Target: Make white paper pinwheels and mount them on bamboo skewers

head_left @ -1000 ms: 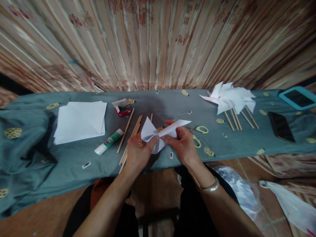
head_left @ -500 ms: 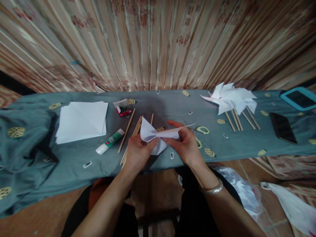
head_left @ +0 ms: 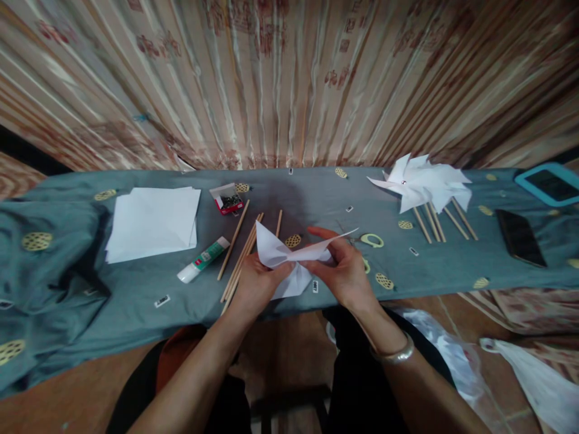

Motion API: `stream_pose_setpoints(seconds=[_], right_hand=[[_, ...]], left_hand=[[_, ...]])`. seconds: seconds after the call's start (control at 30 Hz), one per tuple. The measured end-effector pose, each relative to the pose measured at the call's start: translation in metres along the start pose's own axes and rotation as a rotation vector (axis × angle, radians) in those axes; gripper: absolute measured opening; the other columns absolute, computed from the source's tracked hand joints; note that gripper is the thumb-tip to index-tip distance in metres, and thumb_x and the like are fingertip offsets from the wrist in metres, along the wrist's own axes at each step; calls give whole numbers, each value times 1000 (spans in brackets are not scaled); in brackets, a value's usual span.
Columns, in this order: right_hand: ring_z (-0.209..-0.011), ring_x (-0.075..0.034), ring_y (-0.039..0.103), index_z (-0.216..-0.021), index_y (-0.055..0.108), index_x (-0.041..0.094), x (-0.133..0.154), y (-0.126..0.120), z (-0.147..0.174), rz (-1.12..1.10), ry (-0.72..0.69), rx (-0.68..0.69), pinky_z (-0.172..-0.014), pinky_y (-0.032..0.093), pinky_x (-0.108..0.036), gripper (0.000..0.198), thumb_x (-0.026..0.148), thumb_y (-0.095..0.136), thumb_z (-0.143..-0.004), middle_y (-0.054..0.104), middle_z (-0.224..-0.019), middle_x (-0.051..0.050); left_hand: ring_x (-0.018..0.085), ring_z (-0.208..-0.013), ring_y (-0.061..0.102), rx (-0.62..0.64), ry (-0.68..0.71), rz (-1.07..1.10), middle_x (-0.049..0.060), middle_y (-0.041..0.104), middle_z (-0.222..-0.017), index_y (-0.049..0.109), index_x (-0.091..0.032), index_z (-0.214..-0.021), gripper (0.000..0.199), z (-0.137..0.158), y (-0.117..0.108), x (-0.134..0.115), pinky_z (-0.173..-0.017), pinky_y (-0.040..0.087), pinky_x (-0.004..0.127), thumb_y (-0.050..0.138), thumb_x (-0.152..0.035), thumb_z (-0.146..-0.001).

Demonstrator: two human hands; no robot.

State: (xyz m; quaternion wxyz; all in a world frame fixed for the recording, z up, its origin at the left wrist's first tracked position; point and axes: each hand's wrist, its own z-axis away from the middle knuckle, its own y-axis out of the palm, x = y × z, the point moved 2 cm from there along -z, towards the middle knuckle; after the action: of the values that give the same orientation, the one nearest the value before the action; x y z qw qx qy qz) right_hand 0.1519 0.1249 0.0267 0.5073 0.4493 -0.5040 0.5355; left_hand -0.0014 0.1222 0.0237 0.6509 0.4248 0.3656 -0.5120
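Here, over the counter (head_left: 316, 196), the fingers of the left hand (head_left: 259, 282) pinch the folded paper (head_left: 296, 281) near its middle; those of the right hand (head_left: 347, 274) grip its right side. Left to right lie one glue tube (head_left: 203, 260), one red box (head_left: 231, 208), one pair of scissors (head_left: 373, 245), five sticks (head_left: 435, 223) jutting from pinwheels (head_left: 427, 184), one phone (head_left: 521, 239).

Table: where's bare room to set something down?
Bare cloth shows along the far side between red box and pinwheels, and nearer, between scissors and phone. It's crowded around the left hand: wooden sticks, glue tube, held white paper.
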Motion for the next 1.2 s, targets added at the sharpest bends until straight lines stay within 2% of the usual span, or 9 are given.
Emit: stream_pose_setpoints(seconds=[0.2, 0.3, 0.4, 0.47, 0.63, 0.87, 1.03, 1.2], right_hand=[[-64, -17, 67, -114, 64, 19, 4, -4, 1, 44, 37, 19, -55, 54, -28, 56, 31, 79, -62, 74, -79, -1], [-63, -16, 65, -112, 66, 18, 6, -6, 0, 69, 36, 40, -54, 53, -28, 55, 32, 80, -62, 74, -82, -2], [-61, -17, 65, -114, 64, 18, 7, -7, 0, 54, 44, 46, -55, 54, -29, 58, 35, 80, -61, 73, -77, -1], [-62, -17, 65, -114, 64, 19, 7, -6, 0, 49, 50, 38, -55, 54, -30, 58, 35, 80, -61, 72, -74, 0], [-72, -20, 69, -115, 63, 18, 7, -6, 1, 65, 36, 11, -61, 56, -32, 59, 33, 80, -61, 74, -84, -3], [-61, -18, 67, -125, 57, 16, 9, -8, -1, 53, 101, 70, -55, 55, -29, 75, 35, 82, -58, 74, -76, -1], [-57, -15, 65, -117, 62, 18, 11, -8, -1, 41, 86, 71, -52, 53, -26, 64, 29, 81, -57, 74, -77, 0], [-57, -15, 65, -115, 64, 19, 8, -8, 1, 41, 60, 54, -50, 52, -26, 59, 23, 80, -59, 74, -78, -1]], left_hand=[[16, -59, 64, 16, -43, 96, 1, 71, -66, 69, -14, -68, 25, -1, 2, 5, -62, 52, 27, 81, -21, -47], [15, -58, 63, 16, -23, 106, 0, 70, -64, 68, -15, -65, 24, -2, 2, 7, -61, 51, 27, 81, -20, -46], [15, -57, 62, 16, -19, 109, 0, 70, -65, 68, -15, -66, 24, -2, 2, 6, -61, 51, 27, 81, -21, -47], [15, -57, 62, 26, -21, 101, 0, 70, -65, 68, -15, -67, 24, -2, 2, 6, -61, 51, 27, 81, -21, -48], [17, -64, 65, 69, 28, 28, 2, 71, -69, 67, -15, -66, 19, -3, 3, 4, -65, 51, 28, 79, -23, -53], [20, -68, 66, 101, 46, -34, 2, 72, -70, 68, -17, -67, 16, -2, 3, 1, -65, 52, 29, 77, -25, -56], [17, -61, 64, 74, 41, -94, 1, 70, -64, 68, -16, -65, 15, 1, 3, -4, -60, 51, 27, 76, -22, -55], [17, -63, 64, 90, 36, -98, 2, 71, -66, 69, -15, -67, 16, 2, 3, -3, -59, 51, 26, 76, -24, -56]])
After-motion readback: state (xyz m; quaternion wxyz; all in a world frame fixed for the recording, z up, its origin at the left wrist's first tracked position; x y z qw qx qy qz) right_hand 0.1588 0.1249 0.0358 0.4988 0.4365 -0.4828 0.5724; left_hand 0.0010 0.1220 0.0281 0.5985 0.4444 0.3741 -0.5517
